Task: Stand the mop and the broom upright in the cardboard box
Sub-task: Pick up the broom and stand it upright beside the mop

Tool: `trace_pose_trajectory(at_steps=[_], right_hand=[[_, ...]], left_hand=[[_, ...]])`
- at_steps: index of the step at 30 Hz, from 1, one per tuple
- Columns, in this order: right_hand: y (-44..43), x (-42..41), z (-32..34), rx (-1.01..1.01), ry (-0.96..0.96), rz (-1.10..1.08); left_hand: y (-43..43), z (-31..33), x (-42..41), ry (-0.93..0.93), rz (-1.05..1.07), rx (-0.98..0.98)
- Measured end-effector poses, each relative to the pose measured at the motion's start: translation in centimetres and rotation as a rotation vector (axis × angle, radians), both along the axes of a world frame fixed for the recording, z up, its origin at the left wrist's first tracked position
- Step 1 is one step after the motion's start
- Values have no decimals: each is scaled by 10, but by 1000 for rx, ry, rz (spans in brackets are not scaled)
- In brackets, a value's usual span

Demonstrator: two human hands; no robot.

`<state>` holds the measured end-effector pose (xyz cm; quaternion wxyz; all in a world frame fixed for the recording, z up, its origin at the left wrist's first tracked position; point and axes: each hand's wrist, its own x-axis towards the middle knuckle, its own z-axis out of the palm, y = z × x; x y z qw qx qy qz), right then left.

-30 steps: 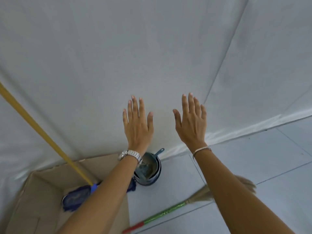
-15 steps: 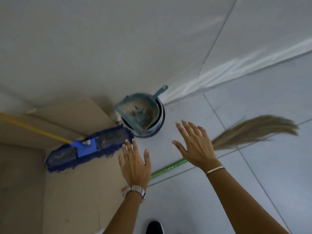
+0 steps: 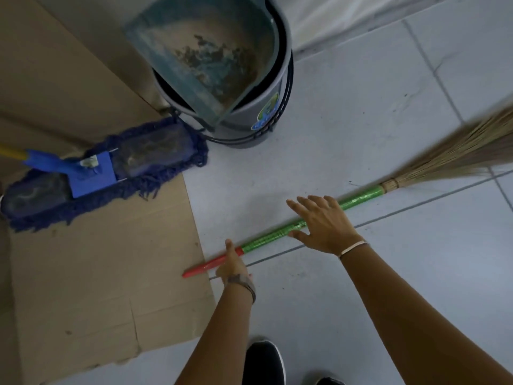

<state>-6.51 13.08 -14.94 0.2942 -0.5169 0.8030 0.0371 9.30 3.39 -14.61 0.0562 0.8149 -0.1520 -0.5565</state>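
Head view: broom [image 3: 327,211] flat on the floor [image 3: 361,112], mop [image 3: 108,168] head already on the cardboard box [image 3: 97,273]. Left hand [image 3: 233,266] at the red end, right hand [image 3: 324,225] over the green shaft, fingers spread, not gripping. Step: broom pickup. Next: close both hands, lift, stand it in the box.

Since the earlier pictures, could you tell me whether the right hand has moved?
Yes. The right hand has come down from in front of the white wall to the broom lying on the floor tiles, and now sits over its green handle.
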Motion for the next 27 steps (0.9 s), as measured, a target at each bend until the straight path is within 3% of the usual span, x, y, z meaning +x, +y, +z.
trace_pose_trajectory(at_steps=[3, 9, 14, 18, 22, 27], right_hand=[[-9, 3, -25, 39, -20, 59], [-16, 4, -40, 79, -84, 48], [-36, -3, -13, 58, -91, -16], [-58, -17, 38, 39, -85, -13], [-71, -28, 107, -20, -136, -58], [-101, -46, 239, -160, -201, -137]], left_hand=[[-10, -27, 0, 198, 137, 89], [-16, -38, -14, 246, 379, 58], [-30, -13, -26, 296, 530, -91], [-45, 39, -41, 328, 517, -230], [-56, 113, -45, 386, 372, -446], [-95, 254, -60, 550, 178, -766]])
